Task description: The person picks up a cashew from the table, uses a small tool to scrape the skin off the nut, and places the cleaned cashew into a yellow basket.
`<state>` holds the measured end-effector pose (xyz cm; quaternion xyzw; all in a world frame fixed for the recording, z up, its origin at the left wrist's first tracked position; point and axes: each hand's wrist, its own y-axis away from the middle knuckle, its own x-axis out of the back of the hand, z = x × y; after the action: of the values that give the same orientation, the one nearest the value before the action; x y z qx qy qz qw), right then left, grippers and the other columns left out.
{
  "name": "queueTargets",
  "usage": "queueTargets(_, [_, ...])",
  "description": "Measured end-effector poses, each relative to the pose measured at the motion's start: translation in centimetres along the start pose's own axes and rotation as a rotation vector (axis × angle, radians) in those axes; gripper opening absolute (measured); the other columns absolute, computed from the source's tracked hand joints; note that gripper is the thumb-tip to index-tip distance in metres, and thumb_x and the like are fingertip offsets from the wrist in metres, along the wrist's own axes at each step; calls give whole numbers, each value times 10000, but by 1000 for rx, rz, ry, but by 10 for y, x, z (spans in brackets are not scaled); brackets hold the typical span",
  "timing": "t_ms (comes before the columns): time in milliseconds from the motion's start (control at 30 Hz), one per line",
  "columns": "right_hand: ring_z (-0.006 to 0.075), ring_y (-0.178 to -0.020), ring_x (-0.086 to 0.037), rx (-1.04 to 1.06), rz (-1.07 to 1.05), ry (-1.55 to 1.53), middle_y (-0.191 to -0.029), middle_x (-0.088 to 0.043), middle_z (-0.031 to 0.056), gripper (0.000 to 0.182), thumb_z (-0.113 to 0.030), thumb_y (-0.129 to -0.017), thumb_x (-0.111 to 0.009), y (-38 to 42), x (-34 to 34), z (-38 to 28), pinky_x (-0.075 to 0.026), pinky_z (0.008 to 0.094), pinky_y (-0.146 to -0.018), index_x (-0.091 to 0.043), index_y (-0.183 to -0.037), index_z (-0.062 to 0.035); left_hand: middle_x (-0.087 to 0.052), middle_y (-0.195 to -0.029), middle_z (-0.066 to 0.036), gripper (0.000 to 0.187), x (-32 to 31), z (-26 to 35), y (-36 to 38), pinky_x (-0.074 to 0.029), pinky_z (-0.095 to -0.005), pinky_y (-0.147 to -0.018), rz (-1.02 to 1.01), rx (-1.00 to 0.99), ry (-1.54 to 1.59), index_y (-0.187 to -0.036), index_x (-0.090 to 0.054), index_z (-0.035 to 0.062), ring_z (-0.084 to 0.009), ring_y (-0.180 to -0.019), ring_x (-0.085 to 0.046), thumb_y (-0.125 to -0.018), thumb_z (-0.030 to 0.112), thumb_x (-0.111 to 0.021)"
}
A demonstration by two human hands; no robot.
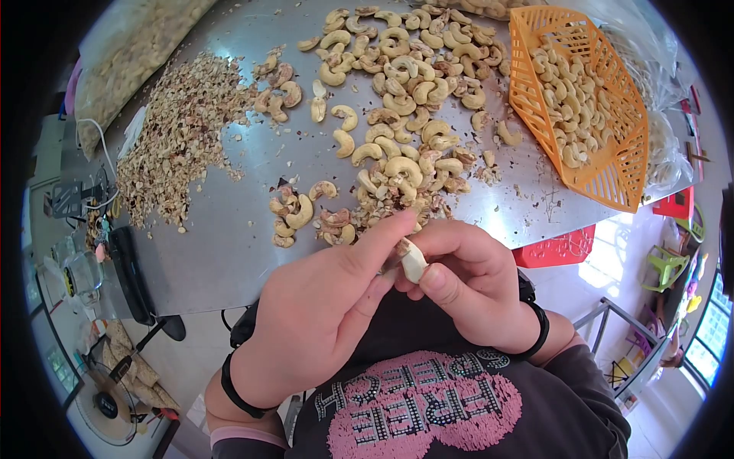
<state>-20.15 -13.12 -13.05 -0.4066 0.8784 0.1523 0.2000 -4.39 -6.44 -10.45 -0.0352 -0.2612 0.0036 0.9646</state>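
A pale cashew nut (414, 262) with a brown patch at its upper end is pinched between the thumb and fingers of my right hand (482, 287). My left hand (313, 306) is closed, its fingertips meeting the upper end of that nut. Whatever sits inside the left fingers is hidden; a thin greyish edge shows between them, too small to name. Just beyond both hands lies a heap of cashew nuts (405, 172) mixed with skin crumbs. A smaller cluster of cashews with brown skin (290, 214) rests to the left of it.
Flaky skin scraps (180, 126) are piled at the left on the metal table (229, 264). An orange slotted basket (527, 92) holding cashews stands at the right. A bag of nuts (138, 61) lies far left. A red container (558, 247) is below the table's right edge.
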Motion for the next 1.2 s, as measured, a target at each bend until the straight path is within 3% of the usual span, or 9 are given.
queueTargets(167, [112, -763, -534, -5, 9, 132, -869, -553, 75, 159, -89, -834, -499, 0, 1, 0, -424, 233, -669, -513, -954, 14, -580, -779, -114, 370, 3, 1, -1, -451, -267, -574, -24, 14, -52, -1166, -454, 56, -231, -650, -583, -798, 23, -473])
queueTargets(333, [124, -718, -546, 61, 24, 162, -797, -572, 61, 152, -104, -828, -510, -2, -1, -3, -416, 240, -657, -527, -943, -7, -586, -807, -121, 381, 3, 4, 2, -455, -273, -588, -38, 158, 208, -1184, -431, 45, -239, -661, -585, -806, 59, -481])
queueTargets(467, [129, -708, -549, 84, 44, 223, -770, -576, 56, 147, -97, -821, -514, -3, -1, -1, -414, 247, -652, -531, -941, -13, -589, -829, -124, 398, 6, 7, 3, -456, -280, -599, -70, 177, 173, -1196, -414, 40, -241, -672, -588, -806, 72, -486])
queueTargets(533, [141, -705, -546, 99, 51, 233, -775, -569, 62, 143, -84, -808, -528, -3, -1, 0, -413, 254, -645, -533, -932, -12, -561, -811, -65, 354, 5, 8, 2, -415, -211, -599, -64, 175, 182, -1170, -434, -6, -103, -635, -522, -828, 84, -450])
queueTargets(667, [153, -704, -539, 93, 71, 288, -780, -560, 70, 145, -78, -796, -542, -1, 1, 3, -411, 254, -644, -537, -926, -13, -560, -803, -67, 334, 8, 6, 0, -412, -213, -581, -73, 169, 156, -1150, -452, -2, -100, -617, -511, -826, 78, -450])
queueTargets(733, [161, -706, -532, 90, 75, 279, -789, -552, 76, 149, -75, -788, -552, 0, 1, 6, -411, 256, -644, -538, -923, -13, -552, -794, -68, 312, 11, 0, 1, -407, -218, -565, -122, 59, -81, -1127, -473, 3, -100, -599, -502, -824, 75, -450])
queueTargets(933, [161, -712, -533, 30, 73, 245, -799, -553, 75, 158, -77, -791, -549, -3, 1, 0, -413, 255, -646, -538, -935, -16, -561, -817, -78, 324, 11, 5, 1, -412, -218, -564, -61, 192, 148, -1140, -471, 8, -104, -598, -518, -824, 81, -453])
queueTargets(1200, [166, -693, -532, 103, 64, 325, -772, -550, 70, 162, -73, -781, -554, -3, 3, 5, -410, 260, -632, -539, -933, -18, -566, -812, -84, 354, 8, 8, 1, -425, -212, -575, -104, 177, 107, -1167, -448, 12, -117, -619, -550, -819, 76, -456])
